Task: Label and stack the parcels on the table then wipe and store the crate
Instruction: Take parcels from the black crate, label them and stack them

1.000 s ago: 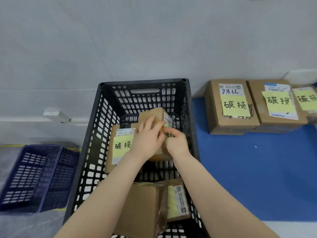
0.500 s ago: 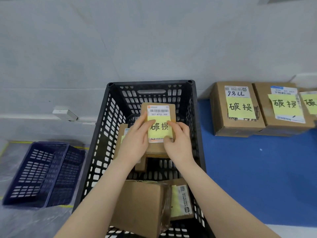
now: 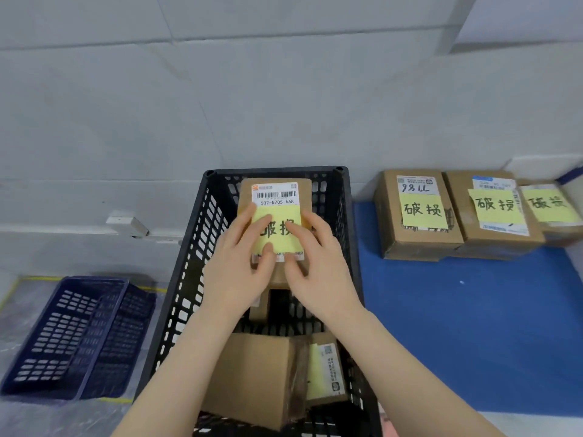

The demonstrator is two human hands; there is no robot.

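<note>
I hold a small brown parcel [image 3: 275, 187] above the black slatted crate [image 3: 189, 279], its face turned towards me. It bears a white barcode label and a yellow sticky note [image 3: 277, 230] with handwritten characters. My left hand [image 3: 239, 266] grips the parcel's left side, thumb on the note. My right hand [image 3: 318, 263] grips the right side, thumb on the note's lower edge. Two more parcels [image 3: 258, 380] lie at the near end of the crate. Three labelled parcels [image 3: 419, 216] sit in a row on the blue table [image 3: 473, 326].
A dark blue slatted basket [image 3: 72, 335] lies on plastic sheeting on the floor at the left. A grey wall rises right behind the crate and table. A white block [image 3: 126, 223] juts from the wall ledge on the left.
The parcel has risen out of the crate and turned its labelled face up towards me. Both hands moved with it, and the thumbs now lie on the yellow note.
</note>
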